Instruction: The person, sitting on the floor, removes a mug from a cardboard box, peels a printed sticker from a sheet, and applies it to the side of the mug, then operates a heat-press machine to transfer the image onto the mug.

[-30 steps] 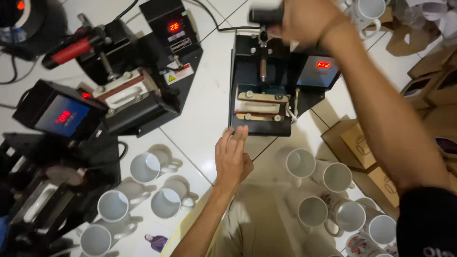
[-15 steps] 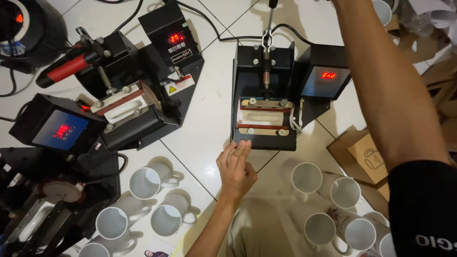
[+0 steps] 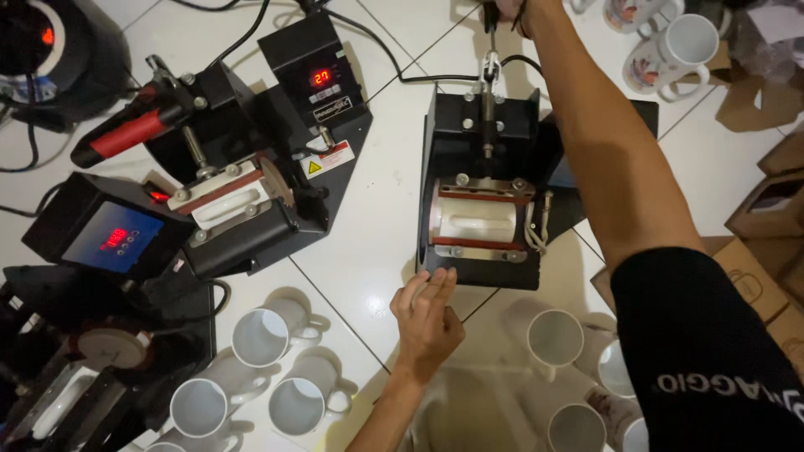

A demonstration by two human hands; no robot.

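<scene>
The white tiled floor (image 3: 377, 243) carries everything here, with two mug heat presses side by side. The larger, left mug press (image 3: 251, 180) sits untouched, its red-handled lever (image 3: 126, 138) angled up and its control box (image 3: 311, 77) lit with a red readout. The right mug press (image 3: 481, 197) is the one being worked: a white mug (image 3: 479, 219) lies on its side inside the heater band, handle side hidden.

Compared with a second ago, the lever (image 3: 487, 92) of this press has swung from near the person toward the far edge of the view, and the band now looks closed snugly round the mug, so the pressing stage appears to have begun. The right hand (image 3: 507, 10) is up at the top edge on the lever's end; its grip is mostly cut off by the frame, so I cannot tell how tightly it closes. The left hand (image 3: 427, 314) has stayed at the press's near edge, fingers loosely together and flat against the base plate, clamped on nothing, steadying it.

Blank white mugs (image 3: 261, 335) stand near the left hand, more mugs (image 3: 557, 339) to the right, beside cardboard boxes (image 3: 766, 218).
</scene>
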